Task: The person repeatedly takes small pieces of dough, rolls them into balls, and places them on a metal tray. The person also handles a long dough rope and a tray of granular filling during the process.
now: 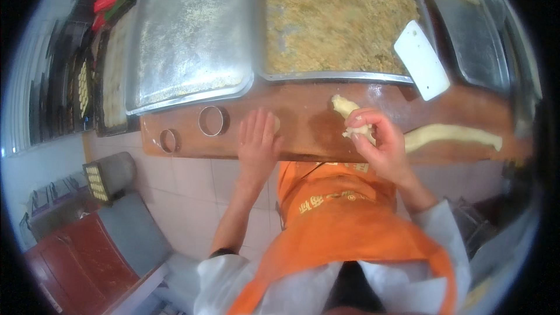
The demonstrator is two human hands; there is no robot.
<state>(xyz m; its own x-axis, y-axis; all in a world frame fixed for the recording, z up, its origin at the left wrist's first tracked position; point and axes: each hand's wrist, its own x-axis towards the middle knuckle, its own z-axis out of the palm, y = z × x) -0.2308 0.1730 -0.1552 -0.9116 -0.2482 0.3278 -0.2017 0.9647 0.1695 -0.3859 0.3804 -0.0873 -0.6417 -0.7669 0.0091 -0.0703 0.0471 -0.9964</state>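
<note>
My left hand (259, 133) lies flat on the brown work board, its fingers straight and close together. A pale edge of dough (276, 125) shows beside its index finger; the rest is hidden beneath the hand. Thumb and fingers of my right hand (385, 142) pinch a ragged lump of dough (359, 131) just above the board. Behind those fingers lies a short dough piece (344, 105); whether it joins the lump I cannot tell. From behind my right hand a long dough rope (455, 134) runs to the right.
Two metal ring cutters (211, 134) (162, 141) sit on the board (302, 109) at left. Beyond it are a bare metal tray (192, 30) and a tray of crumbly yellowish filling (337, 22). A white scraper (422, 61) rests over that tray's corner. Another tray (477, 48) stands right.
</note>
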